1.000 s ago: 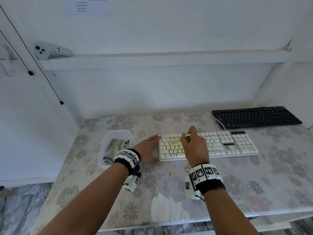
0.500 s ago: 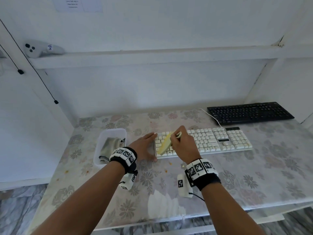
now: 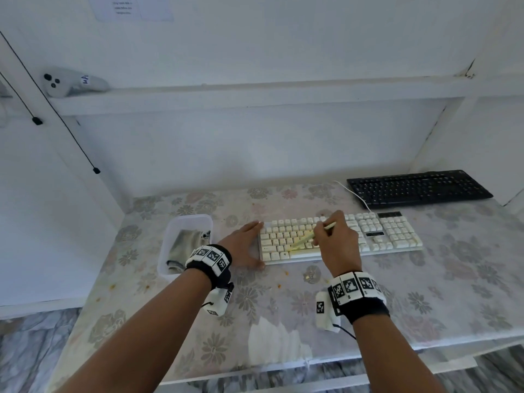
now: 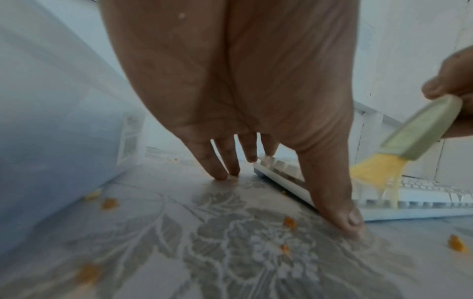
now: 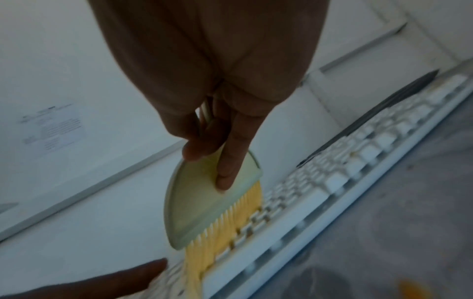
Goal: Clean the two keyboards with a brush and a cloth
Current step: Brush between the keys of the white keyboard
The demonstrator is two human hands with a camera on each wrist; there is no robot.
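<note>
The brush [image 3: 307,239] is on the white keyboard [image 3: 340,236], its yellow bristles bent against the keys in the left half of the board, near the front row. It looks light, with a stiff pale-green plastic body and soft bristles that give easily, so little force should be needed; the flat body just above the bristles is the natural place to take hold. That is where the right hand [image 3: 336,242] has it: its fingers [image 5: 227,165] are curled round the handle, with one finger laid along the flat face near the bristle edge.

The white keyboard sits near the middle of the tabletop [image 3: 425,293], long side facing the person. It seems stiff but light enough to slide under brushing. The left hand [image 3: 243,245] steadies it at its 9 o'clock end, fingers straight and spread, fingertips on the tabletop and thumb against the front-left corner, gripping nothing.

Orange crumbs [image 4: 290,221] lie scattered on the tabletop at the keyboard's 6 to 8 o'clock. A clear plastic tub [image 3: 173,236] holding a grey cloth [image 3: 184,245], soft and folded, stands at 9 o'clock beyond the left hand. The black keyboard [image 3: 419,188] lies at about 1 o'clock, apart from the white one.
</note>
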